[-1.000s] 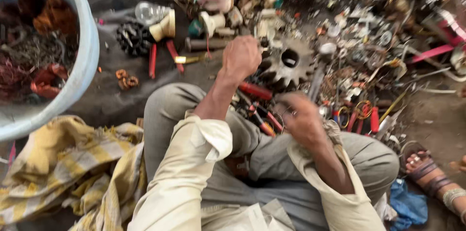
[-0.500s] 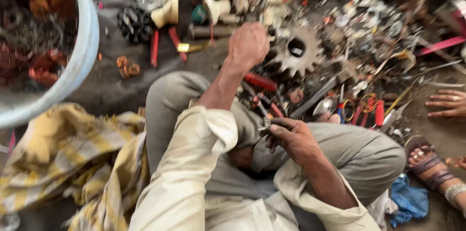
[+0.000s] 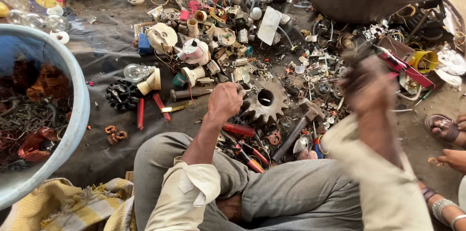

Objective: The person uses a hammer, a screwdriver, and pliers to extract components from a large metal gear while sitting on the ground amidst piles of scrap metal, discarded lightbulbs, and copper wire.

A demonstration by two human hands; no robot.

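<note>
Sitting cross-legged on dark ground sheet (image 3: 111,46); grey trousers and cream sleeves fill the lower middle of the view.

Left hand (image 3: 224,101): knuckles up, curled shut at the rim of a large toothed gear (image 3: 266,101). Whatever it pinches lies under the fingers and cannot be made out. Gear lies flat amid scrap, just right of the hand, touching or nearly so.

Right hand (image 3: 366,85): raised, heavily blurred; whether it is clenched or loose cannot be told. A red-handled tool (image 3: 405,68) shows just beyond it; held or lying on the pile, unclear.

Nearby: hammer (image 3: 297,129) lying below the gear, head toward the gear; red-handled screwdrivers (image 3: 242,131) under the left wrist; red-handled pliers (image 3: 148,109) left of the hand; glass bulb (image 3: 136,72) and black finned part (image 3: 121,96) further left.

Cut off: blue tub (image 3: 77,105) at the left edge, holding copper wire and rusty scrap, only partly seen; grey basin (image 3: 349,3) at the top right, rim cropped; another person's sandalled foot (image 3: 444,129) and hand (image 3: 454,158) at the right edge.

Open room: bare sheet between the blue tub and the knee, and a strip above the bulb. Scrap is dense and overlapping from the gear rightward.
</note>
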